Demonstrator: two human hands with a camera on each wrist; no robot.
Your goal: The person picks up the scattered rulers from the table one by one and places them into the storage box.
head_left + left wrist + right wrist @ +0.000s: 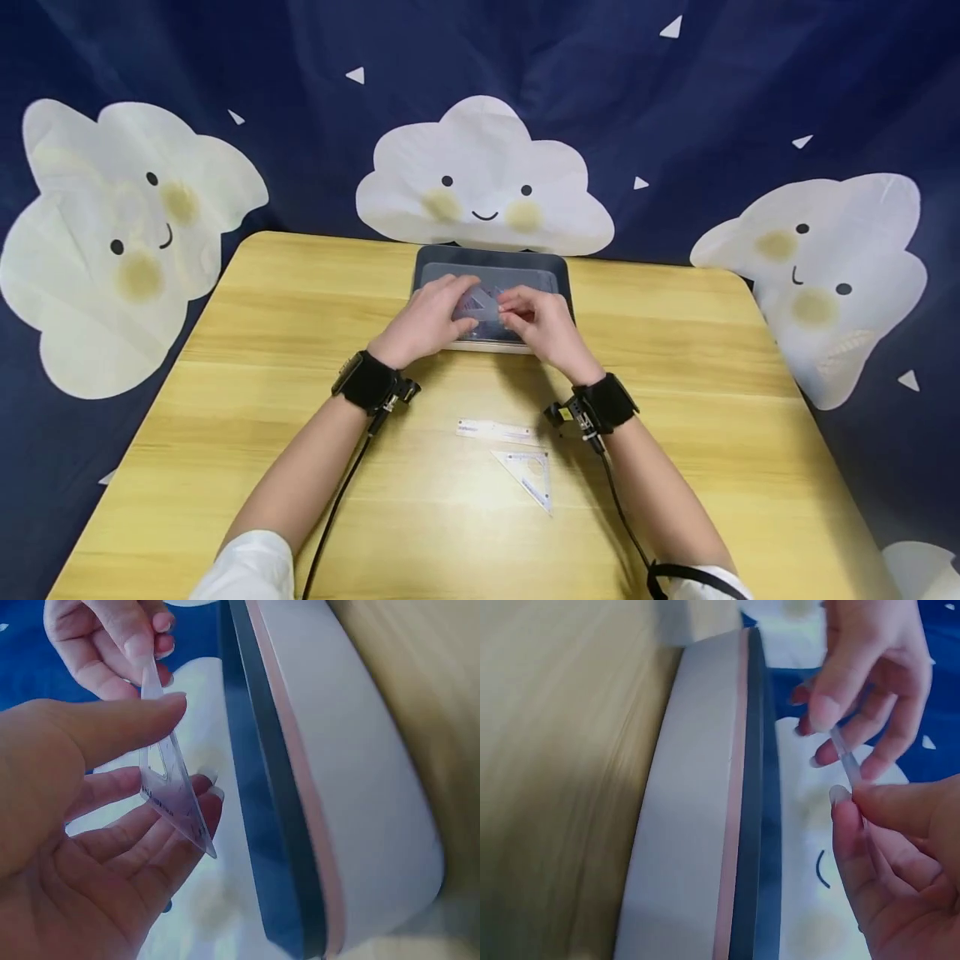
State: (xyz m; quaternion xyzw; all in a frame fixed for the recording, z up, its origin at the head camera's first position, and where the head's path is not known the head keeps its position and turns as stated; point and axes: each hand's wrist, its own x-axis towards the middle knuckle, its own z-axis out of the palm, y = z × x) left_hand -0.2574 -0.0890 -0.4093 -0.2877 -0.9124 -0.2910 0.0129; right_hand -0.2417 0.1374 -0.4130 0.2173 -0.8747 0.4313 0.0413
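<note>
A clear set square (177, 801) is pinched by the left hand (429, 322) and right hand (546, 325) — held over a dark-rimmed box (491, 256). Nearer, a ruler (493, 431) and second triangle (514, 461) are laid on the table (750, 467).

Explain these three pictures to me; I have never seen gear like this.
There is no robot here: these are a person's two bare hands, with a small camera strapped to each wrist. The wide picture comes from another camera, worn on the head and looking forward and down. The other two come from the wrists, each showing its own hand close up.

On the table lie a ruler and a clear triangle. Farther off stands a pale box with a dark rim. The left hand and the right hand both hold a second triangle, which shows over the box in the head view.
</note>
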